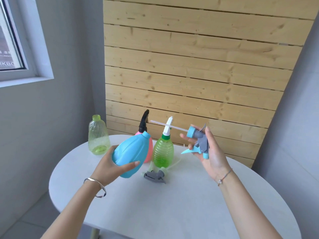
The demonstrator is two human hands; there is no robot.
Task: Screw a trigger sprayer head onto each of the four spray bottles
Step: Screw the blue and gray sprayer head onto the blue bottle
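My left hand grips the base of a blue bottle, tilted with its open neck pointing up and right. My right hand holds a grey and blue sprayer head above the table; its white dip tube points left toward the bottles. Behind the blue bottle stands a pink bottle with a black sprayer head. Beside it is a green ribbed bottle with a white sprayer head. A pale green bottle stands open-necked at the far left. A grey and pale green sprayer head lies on the table.
The round white table stands against a wooden slat wall. A grey wall with a window is on the left. The table's near edge curves across the bottom of the view.
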